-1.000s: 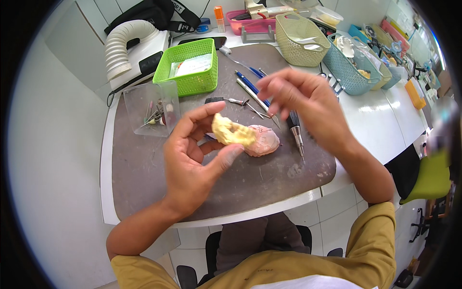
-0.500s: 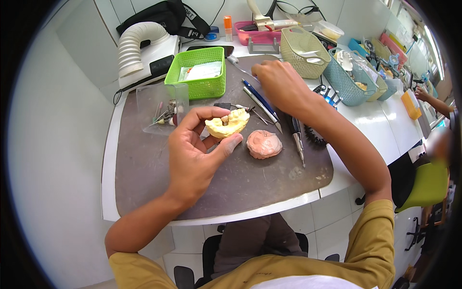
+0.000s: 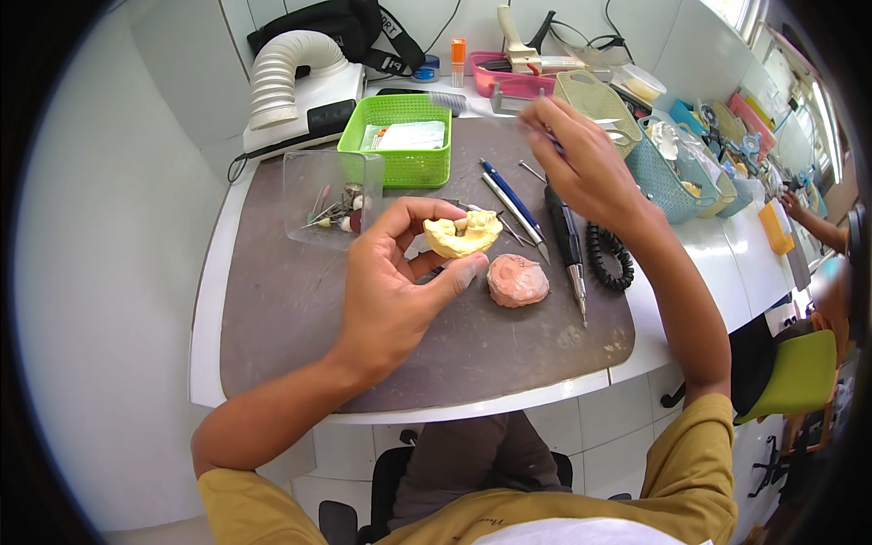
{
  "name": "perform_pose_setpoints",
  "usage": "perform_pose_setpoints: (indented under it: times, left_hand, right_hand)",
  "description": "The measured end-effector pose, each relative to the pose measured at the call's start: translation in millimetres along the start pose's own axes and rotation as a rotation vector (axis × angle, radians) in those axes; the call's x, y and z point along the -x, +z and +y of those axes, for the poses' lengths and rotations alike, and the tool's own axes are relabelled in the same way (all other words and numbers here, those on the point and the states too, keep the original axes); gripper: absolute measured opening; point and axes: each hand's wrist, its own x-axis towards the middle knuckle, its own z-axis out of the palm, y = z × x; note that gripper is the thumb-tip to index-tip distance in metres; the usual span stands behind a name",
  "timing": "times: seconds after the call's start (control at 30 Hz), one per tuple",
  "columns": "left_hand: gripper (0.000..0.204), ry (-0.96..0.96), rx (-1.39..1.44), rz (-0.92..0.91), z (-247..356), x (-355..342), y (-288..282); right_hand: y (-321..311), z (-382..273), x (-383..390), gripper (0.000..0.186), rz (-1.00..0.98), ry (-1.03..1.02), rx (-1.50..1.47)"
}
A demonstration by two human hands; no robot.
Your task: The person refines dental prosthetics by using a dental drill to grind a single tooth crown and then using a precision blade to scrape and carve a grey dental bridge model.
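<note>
My left hand (image 3: pixel 391 280) pinches the yellow cast (image 3: pixel 461 238); my right hand (image 3: pixel 579 156) grips a brush (image 3: pixel 447 102), not yet touching that cast. The pink lump (image 3: pixel 518 281) lies unheld.

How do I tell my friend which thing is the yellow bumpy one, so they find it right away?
Find the big grey-brown mat on the white table. Over its middle, the left hand holds a small, curved, bumpy piece. It is pale yellow, while the rounded lump nearby is pink and lies on the mat.
</note>
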Motion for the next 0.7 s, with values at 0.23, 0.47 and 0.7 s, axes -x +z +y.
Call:
perform_pose_setpoints:
  times: [0.23,0.47,0.7]
  left_hand:
    - [0.036,-0.058,0.018,-0.005,-6.1,-1.3,-3.4]
    - [0.035,-0.071,-0.056,0.012,-4.9,-2.2,-2.7]
    - [0.029,-0.078,-0.097,0.018,-9.3,-6.9,-3.7]
  right_hand:
    - [-38.8,-8.2,28.8,0.025,-0.307,-0.133,-0.121]
    - [-44.0,-9.1,26.1,0.026,-0.158,-0.245,-0.182]
    - [-58.8,-3.5,28.2,0.018,-0.133,-0.190,-0.084]
